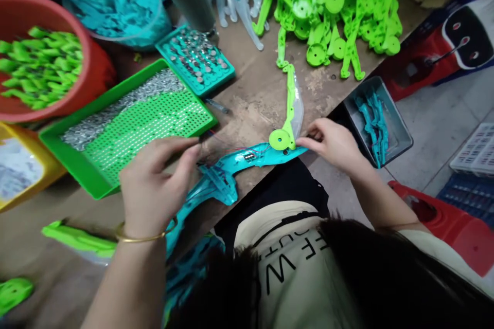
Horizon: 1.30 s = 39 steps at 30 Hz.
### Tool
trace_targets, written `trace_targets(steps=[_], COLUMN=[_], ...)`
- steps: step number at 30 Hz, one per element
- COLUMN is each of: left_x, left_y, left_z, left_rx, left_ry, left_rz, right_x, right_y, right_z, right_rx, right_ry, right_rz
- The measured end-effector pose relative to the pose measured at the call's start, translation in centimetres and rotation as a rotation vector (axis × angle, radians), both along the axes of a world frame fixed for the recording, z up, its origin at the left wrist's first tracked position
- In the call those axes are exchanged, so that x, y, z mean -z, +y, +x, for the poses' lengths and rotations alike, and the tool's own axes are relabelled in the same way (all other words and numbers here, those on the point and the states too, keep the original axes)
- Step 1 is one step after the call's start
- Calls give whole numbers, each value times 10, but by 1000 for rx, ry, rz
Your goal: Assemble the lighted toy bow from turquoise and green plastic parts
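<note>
A long blue plastic toy shell half [250, 158] lies along the table's near edge, with thin wires and a small metallic part in it. On its right end rests a lime-green plastic arm [290, 105] with a round disc and a clear blade-like piece. My left hand [158, 180] is over the shell's left side, thumb and forefinger pinched close together; what is between them is too small to make out. My right hand [332, 144] is closed at the shell's right end, thumb against its tip beside the lime-green arm.
Left stand a green tray [96, 185] of small metal parts, a blue tray [227, 73] of metal discs, a red bucket [98, 61] and a yellow bin [54, 164]. Lime-green parts [316, 15] are heaped at the back. A grey bin [403, 139] holds blue pieces at right.
</note>
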<state>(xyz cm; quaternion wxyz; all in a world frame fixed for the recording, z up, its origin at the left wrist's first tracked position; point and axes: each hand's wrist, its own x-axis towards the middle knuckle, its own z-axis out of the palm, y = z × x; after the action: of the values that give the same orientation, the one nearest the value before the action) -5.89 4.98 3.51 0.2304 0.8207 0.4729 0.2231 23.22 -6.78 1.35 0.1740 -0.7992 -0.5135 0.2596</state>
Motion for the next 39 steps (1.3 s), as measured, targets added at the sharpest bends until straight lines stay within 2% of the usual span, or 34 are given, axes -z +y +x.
trace_targets(steps=[3,7,10,13,16,19,23,28,30,35,39], left_x=[20,49,57,57,53,50,54,58,57,52,47], left_y=[-22,-50,-63,-72,-79,-84,-86,-89,-89,-82,-63], left_z=[-33,-43,-40,-43,-51,-59,-62,-59,-60,-56,-35], left_rx=[-162,-280,-329,-341,-358,-376,-406,-366,-366,-335,-260], left_ry=[73,97,65,32,11,-24,-56,-71,-83,-118,-223], left_rz=[-54,-12,34,58,95,114,109,109,107,81,-43], right_x=[-18,-29,-20,-3,10,14,8,-8,-10,8,27], right_y=[21,57,78,91,98,102,104,101,95,58,22], right_z=[-9,-65,-120,-159,-174,-173,-165,-154,-148,-127,-113], right_rx=[-135,-536,-831,-984,-1040,-1092,-1087,-1034,-995,-914,-907], right_ry=[-111,-98,-132,-245,-339,-384,-425,-365,-344,-182,-132], right_rz=[128,231,267,294,270,241,276,281,342,681,772])
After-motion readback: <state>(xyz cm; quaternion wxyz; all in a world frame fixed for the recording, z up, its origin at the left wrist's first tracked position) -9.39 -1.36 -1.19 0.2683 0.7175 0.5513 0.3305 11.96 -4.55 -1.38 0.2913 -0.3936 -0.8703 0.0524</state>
